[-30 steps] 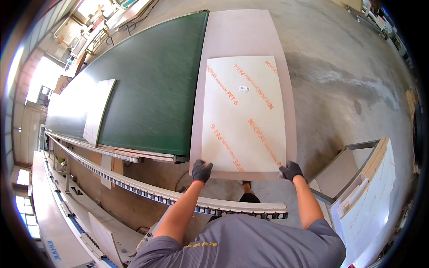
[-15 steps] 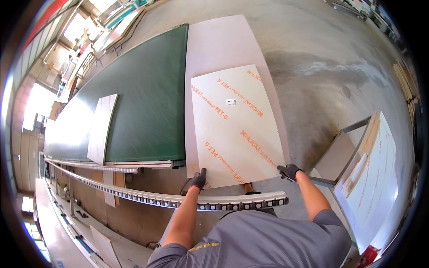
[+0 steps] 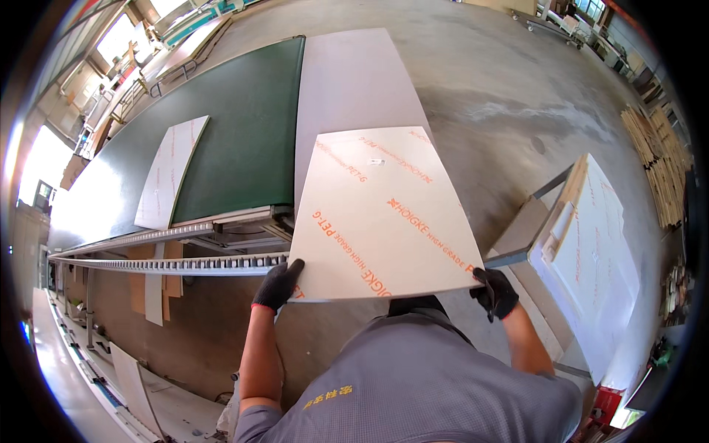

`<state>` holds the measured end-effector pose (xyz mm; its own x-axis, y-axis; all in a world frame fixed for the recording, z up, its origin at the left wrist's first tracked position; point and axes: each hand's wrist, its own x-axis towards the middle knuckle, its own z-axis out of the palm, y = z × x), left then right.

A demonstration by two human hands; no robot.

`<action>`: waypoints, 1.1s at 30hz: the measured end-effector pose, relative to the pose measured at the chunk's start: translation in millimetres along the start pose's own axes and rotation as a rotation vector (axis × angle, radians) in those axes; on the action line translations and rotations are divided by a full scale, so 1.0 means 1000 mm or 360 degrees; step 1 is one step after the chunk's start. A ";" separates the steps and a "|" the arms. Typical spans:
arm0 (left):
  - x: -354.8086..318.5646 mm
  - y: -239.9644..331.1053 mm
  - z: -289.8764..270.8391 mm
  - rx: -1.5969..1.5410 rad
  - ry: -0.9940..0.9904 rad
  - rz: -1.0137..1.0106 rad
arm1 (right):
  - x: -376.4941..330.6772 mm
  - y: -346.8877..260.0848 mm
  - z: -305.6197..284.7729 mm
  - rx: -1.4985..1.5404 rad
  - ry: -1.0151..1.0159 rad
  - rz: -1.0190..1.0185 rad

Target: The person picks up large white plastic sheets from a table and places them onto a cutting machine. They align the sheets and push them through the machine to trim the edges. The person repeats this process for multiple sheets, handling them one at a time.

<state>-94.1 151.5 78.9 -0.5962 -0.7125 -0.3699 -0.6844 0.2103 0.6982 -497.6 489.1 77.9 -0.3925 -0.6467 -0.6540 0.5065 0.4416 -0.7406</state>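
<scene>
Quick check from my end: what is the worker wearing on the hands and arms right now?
Both hands wear dark knitted work gloves: the left hand has a glove with a thin red band at the cuff, while the right hand has a plain dark glove, its cuff colour hard to tell. The forearms are bare below short grey sleeves of a shirt with small yellow lettering on the shoulder.

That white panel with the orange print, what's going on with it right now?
A person in dark work gloves holds the white panel by its near edge, the left hand at one corner and the right hand at the other. The panel's far part lies over a plain grey board beside the green conveyor belt. Another printed sheet lies on the belt, and a stack of similar panels sits on a cart to the right.
</scene>
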 end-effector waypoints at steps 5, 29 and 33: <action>-0.075 0.022 0.023 -0.0361 0.0051 -0.0404 | -0.083 0.038 0.000 0.0061 -0.0039 0.0021; -0.038 0.052 0.266 -0.1365 0.0317 -0.0158 | -0.116 0.166 -0.194 -0.0234 -0.0033 -0.0008; -0.007 0.124 0.318 -0.1138 0.0279 -0.0034 | -0.157 0.150 -0.254 -0.0094 0.0180 -0.0100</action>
<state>-308.2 395.1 -27.0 -0.4693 -0.8206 -0.3261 -0.2186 -0.2498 0.9433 -554.6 814.8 30.2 -0.5078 -0.6014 -0.6168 0.4335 0.4403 -0.7862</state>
